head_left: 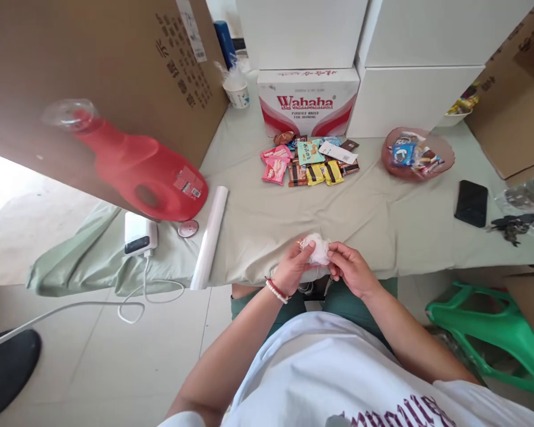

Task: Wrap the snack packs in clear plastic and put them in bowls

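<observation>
A small, crumpled white bundle [319, 249], which looks like thin plastic, is held between both hands just over the table's front edge. My left hand [297, 264] grips it from the left, thumb on top. From the right, the fingertips of my right hand [349, 268] pinch its edge. Whether anything is wrapped inside the bundle I cannot tell. Farther back, in front of a Wahaha water carton [309, 104], lies a group of wrapped snacks [309, 160] in pink, brown, yellow and mint packets, with a white slip on top.
Left on the cloth-covered table [249, 219] are a white roll [210, 237], a red jug [146, 172], a white power bank [139, 234] with a cable and a round lid [188, 229]. To the right are a pink bowl [416, 157] of snacks, a phone [470, 203] and a green stool [493, 332].
</observation>
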Demonstrator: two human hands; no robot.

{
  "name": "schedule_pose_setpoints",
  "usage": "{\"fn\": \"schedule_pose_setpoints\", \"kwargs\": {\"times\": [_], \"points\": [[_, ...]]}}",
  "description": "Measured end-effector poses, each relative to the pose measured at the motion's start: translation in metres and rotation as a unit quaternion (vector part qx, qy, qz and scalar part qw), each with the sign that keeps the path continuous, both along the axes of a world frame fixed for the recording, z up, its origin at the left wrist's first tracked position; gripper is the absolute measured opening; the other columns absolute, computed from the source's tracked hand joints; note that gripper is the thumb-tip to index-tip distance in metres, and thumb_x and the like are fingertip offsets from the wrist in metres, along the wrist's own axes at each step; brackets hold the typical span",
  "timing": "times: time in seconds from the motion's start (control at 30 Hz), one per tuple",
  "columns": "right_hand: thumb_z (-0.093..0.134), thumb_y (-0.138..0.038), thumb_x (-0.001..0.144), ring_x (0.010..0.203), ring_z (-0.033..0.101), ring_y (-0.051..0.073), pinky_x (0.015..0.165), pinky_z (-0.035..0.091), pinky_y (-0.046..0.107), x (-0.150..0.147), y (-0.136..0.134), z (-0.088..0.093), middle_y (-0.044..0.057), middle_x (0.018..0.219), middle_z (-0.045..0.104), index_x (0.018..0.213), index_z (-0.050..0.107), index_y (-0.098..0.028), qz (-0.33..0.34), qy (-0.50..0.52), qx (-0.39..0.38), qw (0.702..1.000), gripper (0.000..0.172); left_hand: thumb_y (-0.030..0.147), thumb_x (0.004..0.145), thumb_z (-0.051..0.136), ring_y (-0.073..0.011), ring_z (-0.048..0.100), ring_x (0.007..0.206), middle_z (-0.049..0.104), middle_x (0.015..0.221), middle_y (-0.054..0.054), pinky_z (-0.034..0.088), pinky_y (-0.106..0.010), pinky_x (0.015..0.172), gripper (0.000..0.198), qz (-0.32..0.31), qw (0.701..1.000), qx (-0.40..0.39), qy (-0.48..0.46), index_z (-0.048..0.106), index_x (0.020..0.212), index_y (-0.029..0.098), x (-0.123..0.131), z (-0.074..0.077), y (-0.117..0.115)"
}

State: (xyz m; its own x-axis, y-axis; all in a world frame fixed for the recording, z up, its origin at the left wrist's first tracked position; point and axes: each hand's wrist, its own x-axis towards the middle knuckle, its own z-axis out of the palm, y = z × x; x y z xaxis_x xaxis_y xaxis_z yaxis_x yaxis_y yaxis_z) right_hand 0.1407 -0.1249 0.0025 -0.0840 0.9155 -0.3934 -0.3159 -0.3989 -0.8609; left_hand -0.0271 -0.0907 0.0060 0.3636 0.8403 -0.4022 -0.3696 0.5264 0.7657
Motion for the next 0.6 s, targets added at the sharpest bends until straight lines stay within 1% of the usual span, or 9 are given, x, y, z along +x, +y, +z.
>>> {"fn": "schedule_pose_setpoints", "kwargs": {"times": [0.1, 0.2, 0.27, 0.33, 0.4, 0.43, 0.47, 0.53, 0.6], "points": [[0.083, -0.06, 0.074, 0.052, 0.045, 0.007, 0.046, 0.036, 0.021, 0.015, 0.0, 0.002, -0.003, 0.067, 0.061, 0.092, 0.068, -0.02, -0.016, -0.049, 0.016, 0.999, 0.046, 0.049, 0.062, 0.096, -0.0108, 0.059, 0.068, 0.065, 0.074, 0.0, 0.05, -0.024, 0.067, 0.046, 0.043, 0.999, 0.013, 0.009, 0.069, 0.078, 0.015, 0.012, -0.006, 0.006], [0.084, -0.062, 0.073, 0.051, 0.04, 0.007, 0.046, 0.032, 0.021, 0.027, 0.001, 0.001, -0.004, 0.066, 0.058, 0.094, 0.069, -0.02, -0.017, -0.071, 0.002, 0.997, 0.05, 0.05, 0.056, 0.098, -0.0095, 0.056, 0.068, 0.063, 0.073, 0.002, 0.047, -0.023, 0.065, 0.048, 0.082, 0.996, -0.011, 0.015, 0.068, 0.075, 0.017, 0.015, -0.014, 0.003], [0.081, -0.065, 0.075, 0.053, 0.04, 0.008, 0.048, 0.033, 0.022, 0.029, 0.001, -0.001, -0.003, 0.067, 0.056, 0.092, 0.069, -0.02, -0.01, -0.085, 0.005, 0.996, 0.049, 0.054, 0.057, 0.096, -0.0095, 0.055, 0.067, 0.062, 0.072, 0.003, 0.046, -0.023, 0.063, 0.05, 0.09, 0.995, -0.016, 0.026, 0.069, 0.076, 0.018, 0.014, -0.019, 0.0], [0.075, -0.066, 0.081, 0.063, 0.048, 0.011, 0.056, 0.043, 0.024, 0.028, 0.003, -0.002, 0.0, 0.077, 0.06, 0.094, 0.07, -0.021, -0.011, -0.114, 0.041, 0.993, 0.048, 0.058, 0.06, 0.094, -0.0085, 0.051, 0.063, 0.059, 0.069, 0.004, 0.043, -0.022, 0.06, 0.05, 0.103, 0.993, 0.004, 0.054, 0.068, 0.076, 0.018, 0.011, -0.023, -0.003], [0.074, -0.064, 0.083, 0.084, 0.058, 0.016, 0.072, 0.051, 0.027, 0.025, 0.006, -0.003, 0.004, 0.099, 0.066, 0.106, 0.071, -0.022, -0.008, -0.144, 0.095, 0.985, 0.048, 0.059, 0.065, 0.091, -0.0078, 0.047, 0.06, 0.056, 0.065, 0.004, 0.039, -0.022, 0.058, 0.049, 0.103, 0.99, 0.037, 0.087, 0.066, 0.074, 0.018, 0.008, -0.026, -0.005], [0.076, -0.062, 0.082, 0.094, 0.06, 0.018, 0.079, 0.053, 0.029, 0.023, 0.009, -0.004, 0.006, 0.109, 0.067, 0.114, 0.07, -0.023, 0.005, -0.155, 0.114, 0.981, 0.051, 0.06, 0.067, 0.089, -0.0077, 0.046, 0.06, 0.055, 0.064, 0.004, 0.038, -0.022, 0.057, 0.049, 0.096, 0.989, 0.05, 0.097, 0.066, 0.075, 0.018, 0.006, -0.027, -0.006], [0.079, -0.059, 0.08, 0.099, 0.06, 0.019, 0.083, 0.053, 0.03, 0.022, 0.012, -0.005, 0.006, 0.114, 0.067, 0.119, 0.069, -0.024, 0.028, -0.162, 0.123, 0.979, 0.054, 0.061, 0.069, 0.088, -0.0078, 0.046, 0.059, 0.055, 0.064, 0.005, 0.037, -0.022, 0.057, 0.049, 0.086, 0.99, 0.058, 0.1, 0.065, 0.076, 0.018, 0.005, -0.026, -0.007], [0.08, -0.057, 0.078, 0.094, 0.062, 0.019, 0.082, 0.052, 0.031, 0.019, 0.017, -0.009, 0.005, 0.106, 0.069, 0.114, 0.07, -0.022, 0.076, -0.172, 0.117, 0.975, 0.052, 0.06, 0.071, 0.087, -0.0084, 0.049, 0.061, 0.058, 0.069, 0.004, 0.04, -0.023, 0.058, 0.049, 0.067, 0.993, 0.055, 0.082, 0.064, 0.083, 0.018, 0.004, -0.025, -0.009], [0.076, -0.057, 0.08, 0.083, 0.061, 0.018, 0.077, 0.05, 0.03, 0.016, 0.021, -0.014, 0.003, 0.092, 0.069, 0.104, 0.072, -0.02, 0.087, -0.185, 0.107, 0.973, 0.045, 0.052, 0.066, 0.093, -0.0097, 0.055, 0.066, 0.064, 0.079, 0.003, 0.044, -0.023, 0.06, 0.051, 0.045, 0.997, 0.036, 0.048, 0.062, 0.092, 0.019, 0.004, -0.023, -0.012]]}}
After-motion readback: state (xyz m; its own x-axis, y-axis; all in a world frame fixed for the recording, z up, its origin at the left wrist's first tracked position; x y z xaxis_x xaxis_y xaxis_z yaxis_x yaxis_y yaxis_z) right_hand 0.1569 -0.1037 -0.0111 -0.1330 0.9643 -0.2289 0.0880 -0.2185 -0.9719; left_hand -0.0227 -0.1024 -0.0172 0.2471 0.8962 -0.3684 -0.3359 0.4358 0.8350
